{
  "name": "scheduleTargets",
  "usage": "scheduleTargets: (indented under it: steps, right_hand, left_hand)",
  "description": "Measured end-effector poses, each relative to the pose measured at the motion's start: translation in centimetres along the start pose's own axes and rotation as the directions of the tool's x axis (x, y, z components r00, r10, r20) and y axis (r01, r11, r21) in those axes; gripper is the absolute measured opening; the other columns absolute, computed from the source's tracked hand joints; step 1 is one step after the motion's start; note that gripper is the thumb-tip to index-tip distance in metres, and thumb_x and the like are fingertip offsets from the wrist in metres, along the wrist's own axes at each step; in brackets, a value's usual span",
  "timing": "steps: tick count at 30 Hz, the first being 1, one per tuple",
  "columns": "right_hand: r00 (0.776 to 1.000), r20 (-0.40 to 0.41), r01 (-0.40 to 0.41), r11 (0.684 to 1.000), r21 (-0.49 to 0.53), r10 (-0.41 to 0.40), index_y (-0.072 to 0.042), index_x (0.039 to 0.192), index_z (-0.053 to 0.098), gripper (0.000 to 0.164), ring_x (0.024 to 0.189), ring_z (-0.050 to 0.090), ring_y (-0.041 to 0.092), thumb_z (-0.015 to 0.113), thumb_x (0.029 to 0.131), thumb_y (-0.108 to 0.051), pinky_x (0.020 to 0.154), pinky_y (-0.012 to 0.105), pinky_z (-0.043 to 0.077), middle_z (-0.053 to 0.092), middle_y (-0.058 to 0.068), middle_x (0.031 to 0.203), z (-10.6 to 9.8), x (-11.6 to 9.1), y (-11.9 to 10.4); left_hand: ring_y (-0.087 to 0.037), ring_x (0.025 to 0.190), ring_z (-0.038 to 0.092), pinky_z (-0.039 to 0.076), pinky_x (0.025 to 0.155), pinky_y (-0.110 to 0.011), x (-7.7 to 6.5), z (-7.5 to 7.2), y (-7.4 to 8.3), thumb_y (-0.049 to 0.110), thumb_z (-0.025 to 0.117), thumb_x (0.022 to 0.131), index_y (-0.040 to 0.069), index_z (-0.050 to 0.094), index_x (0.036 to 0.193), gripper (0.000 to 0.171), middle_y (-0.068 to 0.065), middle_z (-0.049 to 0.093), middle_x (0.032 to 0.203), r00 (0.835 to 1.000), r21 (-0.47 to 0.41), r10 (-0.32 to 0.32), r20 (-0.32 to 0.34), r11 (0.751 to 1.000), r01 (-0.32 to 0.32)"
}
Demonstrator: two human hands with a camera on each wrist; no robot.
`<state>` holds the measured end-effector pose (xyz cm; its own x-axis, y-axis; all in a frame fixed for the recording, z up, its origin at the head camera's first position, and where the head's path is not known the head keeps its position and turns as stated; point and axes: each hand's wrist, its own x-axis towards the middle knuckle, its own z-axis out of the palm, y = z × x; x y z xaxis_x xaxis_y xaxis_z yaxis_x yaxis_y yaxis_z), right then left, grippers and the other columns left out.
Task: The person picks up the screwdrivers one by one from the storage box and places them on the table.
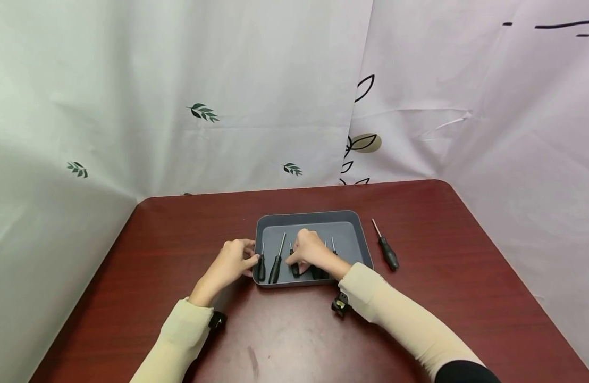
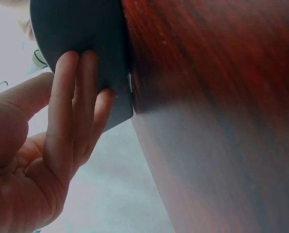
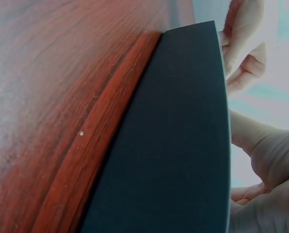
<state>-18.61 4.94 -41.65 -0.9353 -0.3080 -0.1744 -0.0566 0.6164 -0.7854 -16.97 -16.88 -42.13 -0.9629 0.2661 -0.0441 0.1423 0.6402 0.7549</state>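
A grey rectangular tray [image 1: 308, 218] holds several black-handled screwdrivers, their metal shafts pointing away from me. At its left side my left hand [image 1: 234, 259] holds the rim: the fingers [image 2: 62, 102] lie against the outer wall, and the thumb reaches over the edge. Close to that thumb is a screwdriver [image 1: 261, 270], with another screwdriver [image 1: 275, 269] to its right. My right hand [image 1: 310, 249] reaches over the near wall, its bent fingers at the handle of a middle screwdriver [image 1: 295, 269]. The right fingertips are partly hidden. Beneath the right wrist lies a partly covered screwdriver [image 1: 318, 273].
One more screwdriver [image 1: 389, 255] lies on the red-brown wooden table [image 1: 447, 266] to the right of the tray. White curtains [image 1: 256, 96] with leaf prints hang behind the table and along both sides.
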Motion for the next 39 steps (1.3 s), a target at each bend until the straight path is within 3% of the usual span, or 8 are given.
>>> scheduleTargets:
  steps: [8,14,19,26,39]
  right_hand:
    - [0.992,0.018,-0.124,0.986,0.113,0.123,0.002,0.072,0.066,0.012,0.042,0.064,0.02,0.078,0.074,0.004,0.047,0.032,0.06,0.064,0.011,0.053,-0.2,0.1,0.4]
    - [0.986,0.029,-0.169,0.971,0.172,0.166,0.004,0.081,0.065,0.014,0.043,0.064,0.02,0.078,0.076,0.005,0.049,0.034,0.061,0.065,0.014,0.057,-0.7,0.2,0.1]
    - [0.979,0.084,-0.204,0.933,0.295,0.187,0.006,0.089,0.063,0.014,0.047,0.065,0.019,0.075,0.08,0.007,0.053,0.035,0.062,0.066,0.017,0.066,-1.2,0.0,0.0]
    - [0.975,0.149,-0.212,0.876,0.434,0.163,0.011,0.103,0.061,0.023,0.054,0.066,0.017,0.07,0.081,0.009,0.056,0.035,0.063,0.066,0.017,0.077,-2.4,-0.6,0.2]
    - [0.979,0.189,-0.165,0.829,0.535,0.073,0.012,0.109,0.06,0.03,0.06,0.065,0.017,0.071,0.082,0.006,0.056,0.033,0.062,0.069,0.012,0.081,-5.1,-1.7,1.2]
  left_hand:
    - [-0.018,0.059,0.068,0.06,0.051,-0.028,0.0,0.0,-0.2,-0.003,0.066,0.093,-0.016,0.054,0.13,0.042,-0.018,0.069,0.094,1.0,-0.015,-0.013,0.023,1.0,0.013]
    - [-0.018,0.058,0.068,0.06,0.05,-0.028,-0.1,0.0,-0.1,-0.003,0.066,0.092,-0.017,0.055,0.13,0.041,-0.017,0.069,0.092,1.0,-0.015,-0.008,0.015,1.0,0.008]
    - [-0.017,0.058,0.068,0.06,0.051,-0.028,-0.2,0.0,-0.2,-0.002,0.066,0.093,-0.016,0.054,0.13,0.042,-0.016,0.069,0.092,1.0,-0.014,-0.013,0.018,1.0,0.013]
    - [-0.017,0.057,0.068,0.059,0.05,-0.027,0.0,0.0,-0.2,-0.003,0.066,0.092,-0.017,0.055,0.129,0.041,-0.017,0.07,0.091,1.0,-0.012,-0.001,0.009,1.0,0.001]
    - [-0.018,0.06,0.069,0.059,0.049,-0.027,0.0,0.0,-0.1,-0.003,0.067,0.092,-0.018,0.055,0.128,0.041,-0.017,0.07,0.091,1.0,-0.027,0.008,0.006,1.0,-0.008]
